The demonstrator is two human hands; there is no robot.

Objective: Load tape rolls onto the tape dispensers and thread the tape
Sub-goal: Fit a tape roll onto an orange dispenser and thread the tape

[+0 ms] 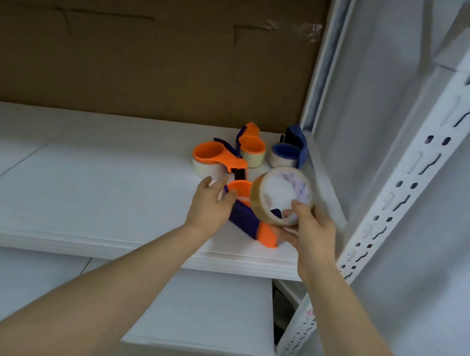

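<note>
Now right grip (311, 237) holds tape roll (281, 191) — over dispenser (247, 218).

One head-worn wide-angle view, looking forward and down into a white shelf (71, 181), close in, left hand (211, 205) and right hand (312, 237) stretched in from the bottom edge, cardboard backing (123, 59) straight ahead, slotted upright (414, 176) curving along the right side of the frame
</note>
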